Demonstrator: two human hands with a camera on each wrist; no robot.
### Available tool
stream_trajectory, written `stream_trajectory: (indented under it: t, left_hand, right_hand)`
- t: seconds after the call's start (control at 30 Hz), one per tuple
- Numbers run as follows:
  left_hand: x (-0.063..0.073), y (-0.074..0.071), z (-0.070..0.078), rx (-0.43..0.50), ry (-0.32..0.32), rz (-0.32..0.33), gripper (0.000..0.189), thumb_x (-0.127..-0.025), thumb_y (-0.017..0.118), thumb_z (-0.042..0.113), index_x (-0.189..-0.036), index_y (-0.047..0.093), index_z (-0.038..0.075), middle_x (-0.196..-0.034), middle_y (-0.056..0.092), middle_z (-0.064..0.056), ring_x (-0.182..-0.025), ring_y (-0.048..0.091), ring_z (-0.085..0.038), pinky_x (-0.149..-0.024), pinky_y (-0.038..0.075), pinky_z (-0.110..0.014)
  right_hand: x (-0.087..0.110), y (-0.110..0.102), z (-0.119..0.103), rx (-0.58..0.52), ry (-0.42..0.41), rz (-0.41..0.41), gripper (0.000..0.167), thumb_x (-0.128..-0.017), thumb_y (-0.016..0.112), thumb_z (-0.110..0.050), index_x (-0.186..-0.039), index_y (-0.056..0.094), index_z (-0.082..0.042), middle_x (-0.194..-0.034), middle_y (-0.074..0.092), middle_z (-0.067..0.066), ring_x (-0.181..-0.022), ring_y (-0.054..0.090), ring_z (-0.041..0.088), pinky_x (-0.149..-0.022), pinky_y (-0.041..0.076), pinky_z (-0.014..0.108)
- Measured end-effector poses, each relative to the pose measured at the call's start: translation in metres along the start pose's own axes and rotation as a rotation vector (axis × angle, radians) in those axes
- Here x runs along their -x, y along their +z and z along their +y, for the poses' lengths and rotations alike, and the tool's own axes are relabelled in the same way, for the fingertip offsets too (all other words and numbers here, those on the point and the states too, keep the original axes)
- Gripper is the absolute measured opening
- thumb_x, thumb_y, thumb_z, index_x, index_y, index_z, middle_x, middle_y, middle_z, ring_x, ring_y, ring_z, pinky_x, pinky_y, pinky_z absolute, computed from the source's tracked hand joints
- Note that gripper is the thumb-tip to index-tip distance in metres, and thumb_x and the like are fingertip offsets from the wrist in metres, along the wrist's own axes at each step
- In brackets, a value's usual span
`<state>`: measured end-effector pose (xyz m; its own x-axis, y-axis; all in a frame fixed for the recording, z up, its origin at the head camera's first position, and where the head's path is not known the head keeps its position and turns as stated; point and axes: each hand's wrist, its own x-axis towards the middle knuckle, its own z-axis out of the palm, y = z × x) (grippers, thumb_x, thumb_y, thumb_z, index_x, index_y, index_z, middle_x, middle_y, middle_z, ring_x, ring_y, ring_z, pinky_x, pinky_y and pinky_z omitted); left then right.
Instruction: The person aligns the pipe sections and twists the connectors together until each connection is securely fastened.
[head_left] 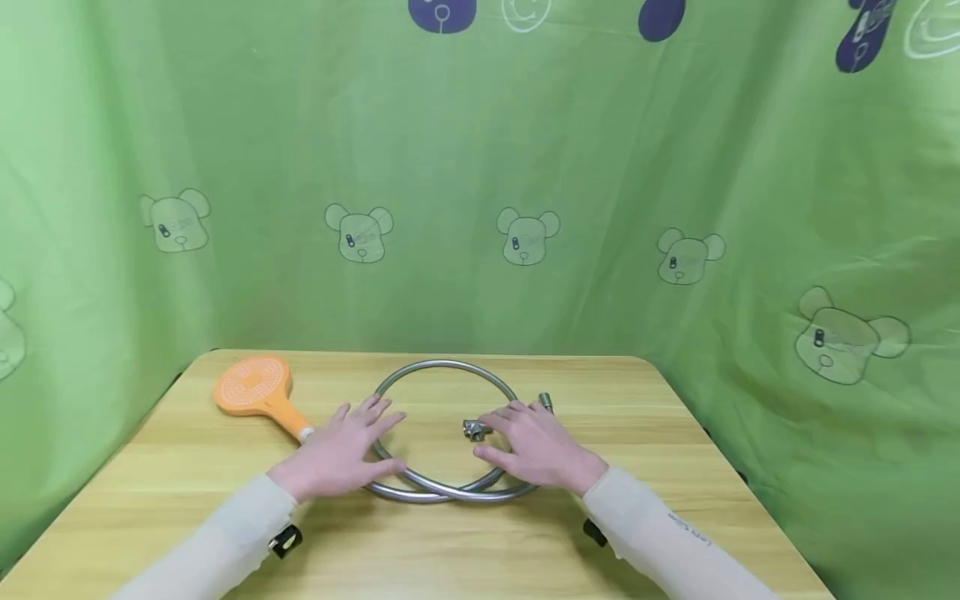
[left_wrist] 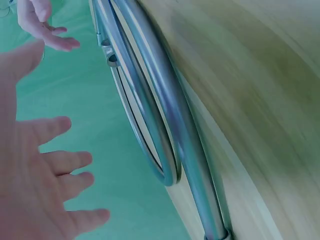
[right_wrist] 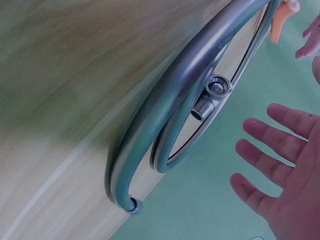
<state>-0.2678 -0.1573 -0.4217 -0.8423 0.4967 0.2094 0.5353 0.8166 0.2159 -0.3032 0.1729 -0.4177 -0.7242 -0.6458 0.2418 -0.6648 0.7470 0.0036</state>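
A coiled metal shower hose [head_left: 442,364] lies in a loop on the table. My left hand [head_left: 341,450] hovers over its left side, fingers spread and holding nothing. On the other side my right hand [head_left: 542,446] is held over the hose, its fingers straight and apart. Inside the loop, close to the right fingertips, sits a small chrome tee fitting [head_left: 474,430]; the right wrist view shows the open round mouth of this tee fitting [right_wrist: 218,87]. An orange shower head [head_left: 253,385] lies at the left, its handle end partly behind my left hand.
The wooden table [head_left: 450,558] has its far edge against a green curtain [head_left: 442,292] printed with bear faces. The curtain also hangs along both sides. One hose end with a metal nut [head_left: 545,401] points away beyond my right hand.
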Motion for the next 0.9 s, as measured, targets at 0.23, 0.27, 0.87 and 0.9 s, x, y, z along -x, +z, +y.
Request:
stream_trajectory:
  t: [0.23, 0.27, 0.87, 0.9]
  left_hand:
    - [0.007, -0.006, -0.012, 0.032, -0.044, 0.186, 0.052, -0.094, 0.066, 0.048, -0.128, 0.066, 0.009, -0.132, 0.065, -0.014, -0.123, 0.061, -0.033, -0.105, 0.049, -0.051]
    - [0.008, -0.008, -0.014, 0.032, -0.053, 0.210, 0.047, -0.094, 0.068, 0.043, -0.125, 0.067, 0.009, -0.129, 0.066, -0.014, -0.120, 0.062, -0.033, -0.103, 0.050, -0.051]
    - [0.030, -0.033, -0.055, 0.074, -0.319, 0.324, 0.033, -0.094, 0.064, 0.029, -0.118, 0.068, 0.008, -0.107, 0.073, -0.011, -0.096, 0.068, -0.031, -0.078, 0.056, -0.050]
    - [0.031, -0.034, -0.057, 0.082, -0.339, 0.323, 0.033, -0.094, 0.063, 0.029, -0.118, 0.068, 0.008, -0.106, 0.073, -0.011, -0.095, 0.068, -0.031, -0.078, 0.055, -0.049]
  right_hand:
    - [-0.007, 0.005, -0.007, -0.004, -0.058, 0.054, 0.056, -0.098, 0.053, -0.059, -0.128, 0.068, -0.014, -0.126, 0.070, 0.006, -0.116, 0.065, 0.028, -0.096, 0.051, 0.048]
    - [-0.008, 0.004, -0.008, -0.004, -0.066, 0.062, 0.055, -0.098, 0.054, -0.058, -0.127, 0.068, -0.013, -0.126, 0.070, 0.006, -0.116, 0.065, 0.028, -0.097, 0.051, 0.048]
    - [-0.030, -0.001, -0.029, -0.005, -0.061, -0.018, 0.059, -0.098, 0.050, -0.061, -0.135, 0.063, -0.017, -0.137, 0.063, 0.003, -0.127, 0.058, 0.024, -0.107, 0.046, 0.046]
    - [-0.031, 0.000, -0.029, -0.004, -0.062, -0.016, 0.059, -0.098, 0.050, -0.061, -0.135, 0.063, -0.017, -0.137, 0.063, 0.003, -0.127, 0.058, 0.024, -0.107, 0.046, 0.046]
